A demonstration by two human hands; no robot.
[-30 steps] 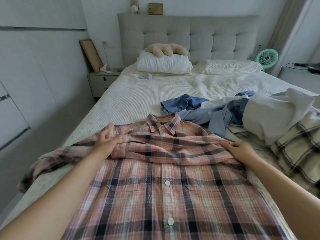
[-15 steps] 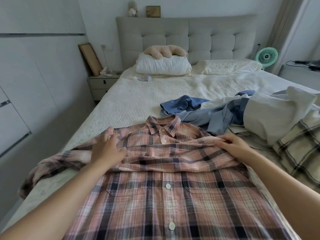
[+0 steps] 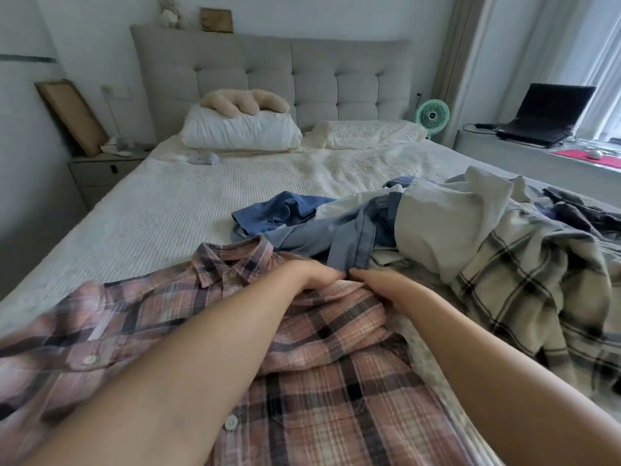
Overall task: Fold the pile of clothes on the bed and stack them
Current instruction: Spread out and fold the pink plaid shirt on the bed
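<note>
Both hands, left hand (image 3: 314, 275) and right hand (image 3: 386, 284), met fingertip to fingertip, pressing the pink plaid shirt's (image 3: 322, 391) far right shoulder (grip unclear), probably flattening it for folding.

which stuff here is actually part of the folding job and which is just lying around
Part of the job: pink plaid shirt under the left hand and right hand; blue denim garment; cream garment; cream checked shirt.

Just lying about: pillows, green fan, laptop, nightstand.
</note>
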